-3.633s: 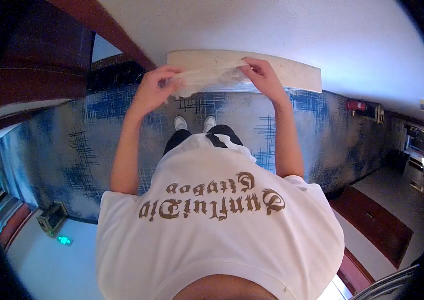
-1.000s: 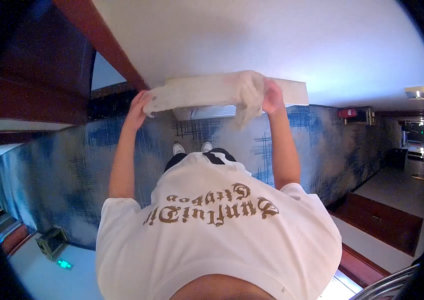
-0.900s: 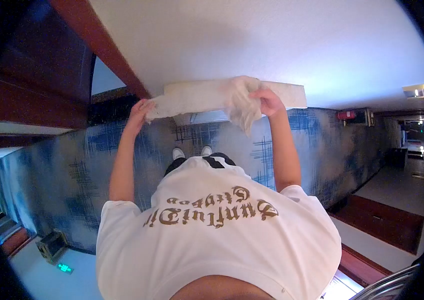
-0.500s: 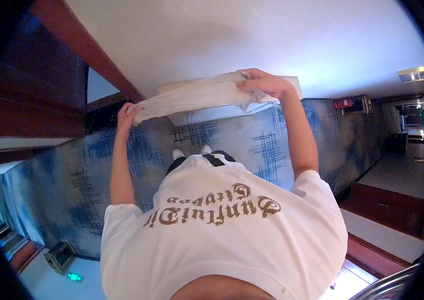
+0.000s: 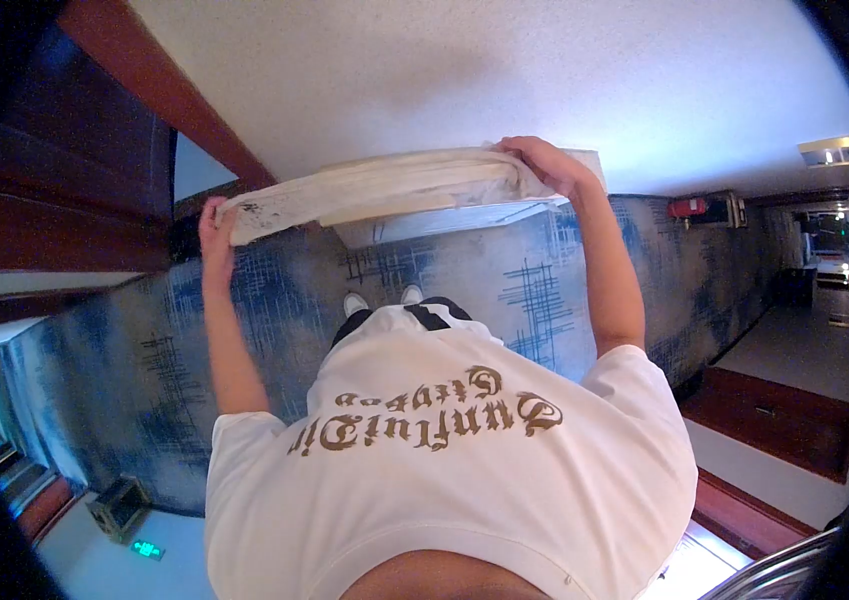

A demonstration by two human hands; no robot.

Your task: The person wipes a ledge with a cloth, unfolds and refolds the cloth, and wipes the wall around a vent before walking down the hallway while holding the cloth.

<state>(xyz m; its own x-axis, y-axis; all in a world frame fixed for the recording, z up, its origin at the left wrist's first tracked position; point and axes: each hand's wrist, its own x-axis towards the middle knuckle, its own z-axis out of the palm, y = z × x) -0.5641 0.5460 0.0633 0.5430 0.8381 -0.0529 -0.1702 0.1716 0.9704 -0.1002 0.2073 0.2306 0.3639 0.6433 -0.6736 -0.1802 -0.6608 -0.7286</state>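
A long whitish cloth (image 5: 384,182) is stretched between my two hands, with dark smudges near its left end. The fingers of my left hand (image 5: 215,238) are closed on that left end. My right hand (image 5: 547,166) grips the other end, where the cloth is bunched, and some of its fingertips are hidden. Behind and below the cloth is a pale, narrow ledge (image 5: 586,172) against the wall, mostly covered by the cloth, with a white ribbed front (image 5: 424,223) under it.
Below are my shoes (image 5: 411,294) on a blue and grey patterned carpet (image 5: 534,300). A red object (image 5: 685,208) stands by the wall on the right. Dark red door panels (image 5: 74,190) are at the left; a green lit sign (image 5: 148,550) shows at the lower left.
My left hand has moved left and away from my right hand. The cloth, bunched near my right hand earlier, is now drawn out longer and flatter between them.
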